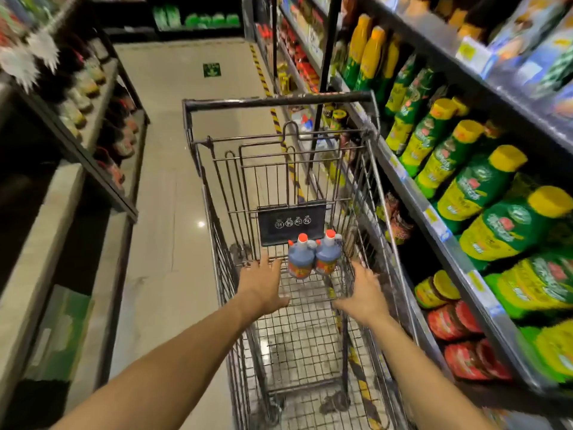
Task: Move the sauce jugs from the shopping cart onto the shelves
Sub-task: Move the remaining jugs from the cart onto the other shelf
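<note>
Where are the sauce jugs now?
Head view: the left sauce jug and right sauce jug stand side by side in the shopping cart, below its black sign, between the left hand and right hand.

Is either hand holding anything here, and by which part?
Nothing is held. The left hand and right hand reach open-fingered into the shopping cart, either side of the two sauce jugs, gripping neither.

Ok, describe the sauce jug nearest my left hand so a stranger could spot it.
Find the wire shopping cart in the aisle; at its far end, below the black placard, stand two orange-capped jugs. Yours is the left jug, beyond the left hand, not the right jug.
</note>
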`<state>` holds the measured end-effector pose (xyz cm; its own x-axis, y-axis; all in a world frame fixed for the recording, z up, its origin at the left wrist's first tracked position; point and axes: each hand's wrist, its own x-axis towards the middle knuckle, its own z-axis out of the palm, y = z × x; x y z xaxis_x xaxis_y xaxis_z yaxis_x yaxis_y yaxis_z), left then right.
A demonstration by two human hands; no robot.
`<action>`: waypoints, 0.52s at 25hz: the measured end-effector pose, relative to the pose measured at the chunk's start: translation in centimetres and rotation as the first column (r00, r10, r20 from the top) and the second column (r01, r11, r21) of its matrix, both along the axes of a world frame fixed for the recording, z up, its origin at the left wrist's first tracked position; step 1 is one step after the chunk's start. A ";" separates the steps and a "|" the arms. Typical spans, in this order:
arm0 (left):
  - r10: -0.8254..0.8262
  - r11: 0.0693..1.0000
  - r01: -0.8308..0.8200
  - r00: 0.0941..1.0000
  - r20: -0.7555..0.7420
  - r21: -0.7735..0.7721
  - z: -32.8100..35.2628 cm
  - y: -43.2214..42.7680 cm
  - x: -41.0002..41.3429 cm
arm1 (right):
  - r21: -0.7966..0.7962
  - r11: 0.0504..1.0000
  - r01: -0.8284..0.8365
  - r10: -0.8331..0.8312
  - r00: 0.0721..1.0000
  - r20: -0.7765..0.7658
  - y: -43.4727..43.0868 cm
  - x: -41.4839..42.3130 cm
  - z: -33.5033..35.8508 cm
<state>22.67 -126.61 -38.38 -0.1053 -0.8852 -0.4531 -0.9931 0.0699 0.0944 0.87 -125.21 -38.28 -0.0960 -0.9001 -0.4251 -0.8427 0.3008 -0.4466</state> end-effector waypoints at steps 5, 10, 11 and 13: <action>0.210 0.964 -0.185 0.971 -0.116 0.193 -10.1 -4.5 -0.4 | 0.102 0.982 0.156 -0.170 0.975 0.144 -4.7 -1.0 -9.3; 0.415 0.901 -0.411 0.729 -0.545 0.136 -19.3 -10.0 -4.1 | 0.205 0.921 0.332 -0.380 0.883 0.277 -11.5 -2.7 -19.7; 0.401 0.891 -0.444 0.678 -0.616 0.091 -21.0 -10.8 -4.8 | 0.197 0.916 0.350 -0.397 0.862 0.315 -12.7 -2.8 -21.4; 0.383 0.850 -0.524 0.534 -0.754 0.059 -23.1 -12.1 -5.8 | 0.146 0.902 0.407 -0.432 0.825 0.365 -14.5 -3.2 -24.2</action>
<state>16.91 -138.72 -61.49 0.1073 -0.9569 -0.2699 -0.5048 -0.2863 0.8144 -2.30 -139.69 -62.51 -0.2789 -0.7819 -0.5576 -0.3978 0.6225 -0.6740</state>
